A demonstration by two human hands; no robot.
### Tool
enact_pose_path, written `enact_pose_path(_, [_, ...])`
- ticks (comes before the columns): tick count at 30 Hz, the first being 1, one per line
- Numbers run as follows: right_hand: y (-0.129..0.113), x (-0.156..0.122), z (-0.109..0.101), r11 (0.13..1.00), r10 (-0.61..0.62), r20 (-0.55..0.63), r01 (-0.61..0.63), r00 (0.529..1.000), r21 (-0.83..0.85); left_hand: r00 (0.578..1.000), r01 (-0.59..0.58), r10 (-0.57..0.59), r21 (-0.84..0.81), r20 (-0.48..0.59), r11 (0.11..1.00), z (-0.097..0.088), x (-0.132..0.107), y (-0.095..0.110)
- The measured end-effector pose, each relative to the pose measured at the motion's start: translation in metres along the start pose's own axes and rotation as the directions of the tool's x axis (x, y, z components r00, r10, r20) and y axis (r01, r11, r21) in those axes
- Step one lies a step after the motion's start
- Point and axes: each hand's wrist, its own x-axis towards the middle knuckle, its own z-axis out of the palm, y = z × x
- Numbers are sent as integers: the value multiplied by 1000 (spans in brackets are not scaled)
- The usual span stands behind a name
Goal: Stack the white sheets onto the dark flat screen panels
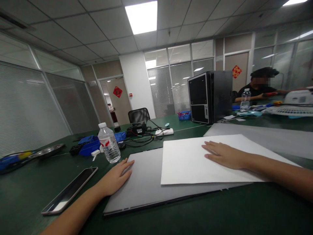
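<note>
My left hand (pixel 117 178) rests with fingers apart on the left edge of a flat grey panel (pixel 144 192) with a dark rim, which lies on the green table. A white sheet (pixel 182 163), perhaps paper or thin board, covers the right part of that panel. On top of the sheet my right hand (pixel 226 155) lies flat, its fingers stretched out to the left. Another grey flat panel (pixel 274 137) lies farther right, partly hidden by the white sheet.
A phone (pixel 70 189) and a water bottle (pixel 109 143) are left of my left hand. Blue bins (pixel 89 147), cables and a power strip (pixel 165 132) sit behind. A black computer tower (pixel 210 98) stands beyond the sheet. A person (pixel 256 88) sits at the far right.
</note>
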Motion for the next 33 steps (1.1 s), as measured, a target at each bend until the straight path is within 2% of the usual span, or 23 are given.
enact_pose_path(3, [-24,-5,-3,997,-66,1,66,998,34,1000,-2,2,-6,-14,1000,2,1,-2])
enact_pose_path(6, [-31,-7,-6,997,-63,14,62,998,44,1000,-17,17,-9,-7,1000,3,2,-3])
enact_pose_path(15, [-7,1,1,999,-10,-40,11,999,36,1000,-8,7,-29,-20,1000,4,2,-3])
enact_pose_path(22, [-4,2,2,1000,-14,-54,15,998,18,1000,-5,5,-16,-9,1000,2,3,-3])
enact_pose_path(26, [11,5,-2,1000,4,-80,-3,997,15,1000,-9,9,-7,3,1000,2,2,-2])
enact_pose_path(33, [64,7,-4,988,149,-95,-151,984,-14,1000,-19,19,-17,-14,1000,1,1,-3])
